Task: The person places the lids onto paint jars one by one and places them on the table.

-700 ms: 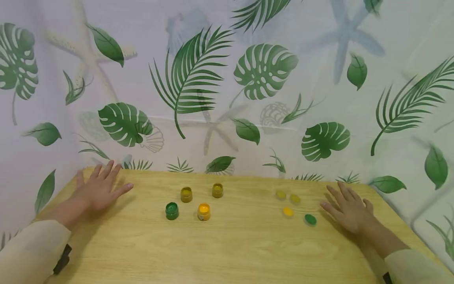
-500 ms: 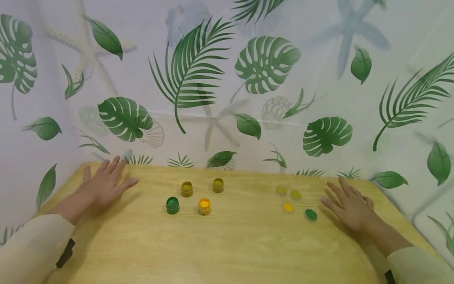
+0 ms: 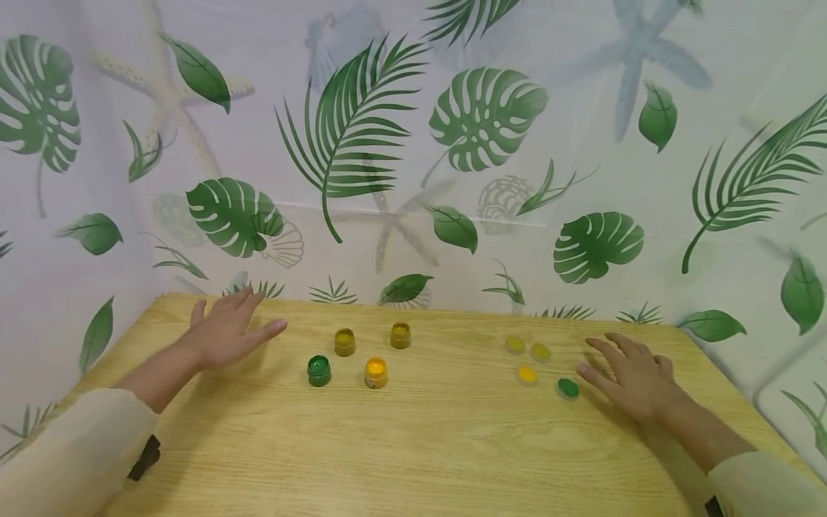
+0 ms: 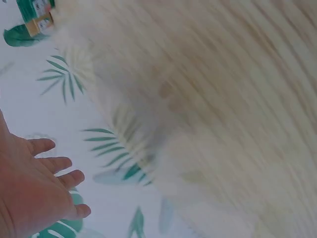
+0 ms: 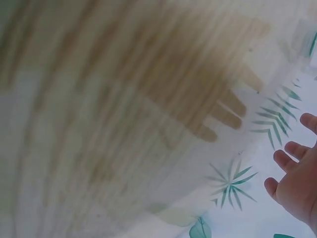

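Spread-fingered, my left hand (image 3: 226, 336) hovers over the left part of the table, beside several small open paint jars and holding nothing. Nearest to it are an olive-yellow jar (image 3: 344, 342) and a green jar (image 3: 319, 370). A bright yellow-orange jar (image 3: 376, 373) and a second olive-yellow jar (image 3: 400, 335) stand just right of those. My right hand (image 3: 633, 380), also holding nothing, is over the right side with fingers slightly bent. Close to its thumb lies a green lid (image 3: 568, 389); a yellow lid (image 3: 526, 375) and two olive-yellow lids (image 3: 515, 345) (image 3: 540, 352) lie further left.
The wood-grain table (image 3: 439, 445) ends at a white cloth backdrop (image 3: 400, 143) printed with green leaves, starfish and shells. More of this cloth hangs along both sides. Both wrist views show mostly blurred, glossy tabletop and the hands' fingers.
My left hand has moved right, closer to the jars. The right hand has shifted slightly left and its fingers bend more. Jars and lids keep their places on the table.
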`<state>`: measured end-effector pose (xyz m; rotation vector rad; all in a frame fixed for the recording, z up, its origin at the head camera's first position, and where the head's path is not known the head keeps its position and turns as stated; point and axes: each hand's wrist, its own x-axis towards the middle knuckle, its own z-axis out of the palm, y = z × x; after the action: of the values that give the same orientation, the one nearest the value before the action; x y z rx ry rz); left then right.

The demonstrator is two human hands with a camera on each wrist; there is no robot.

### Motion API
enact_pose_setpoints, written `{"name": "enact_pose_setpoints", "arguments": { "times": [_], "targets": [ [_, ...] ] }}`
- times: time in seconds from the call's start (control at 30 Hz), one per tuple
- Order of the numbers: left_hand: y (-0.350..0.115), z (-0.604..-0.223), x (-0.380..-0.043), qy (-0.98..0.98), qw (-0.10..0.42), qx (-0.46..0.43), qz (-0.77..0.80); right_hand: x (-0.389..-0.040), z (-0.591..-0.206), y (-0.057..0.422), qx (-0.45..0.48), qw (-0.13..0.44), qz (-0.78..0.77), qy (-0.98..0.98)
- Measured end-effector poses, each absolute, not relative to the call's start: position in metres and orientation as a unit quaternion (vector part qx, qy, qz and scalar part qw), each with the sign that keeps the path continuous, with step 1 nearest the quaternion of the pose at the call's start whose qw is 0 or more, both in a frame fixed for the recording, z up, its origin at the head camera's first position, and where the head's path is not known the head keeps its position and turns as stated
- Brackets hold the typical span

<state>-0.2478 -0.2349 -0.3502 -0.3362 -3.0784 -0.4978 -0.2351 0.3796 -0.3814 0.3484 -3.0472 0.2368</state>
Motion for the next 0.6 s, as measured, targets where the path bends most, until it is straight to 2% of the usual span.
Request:
{"name": "enact_pose_setpoints", "arguments": {
  "times": [0.33,0.6],
  "targets": [
    [-0.196,-0.337,-0.232,-0.971,0.002,-0.152,-0.182,-0.23,-0.372,0.371,0.167,0.075,0.071,-0.981],
    [-0.176,-0.333,-0.226,-0.929,-0.052,-0.16,-0.329,-0.232,-0.374,0.361,0.226,0.089,0.041,-0.969]
  ]
}}
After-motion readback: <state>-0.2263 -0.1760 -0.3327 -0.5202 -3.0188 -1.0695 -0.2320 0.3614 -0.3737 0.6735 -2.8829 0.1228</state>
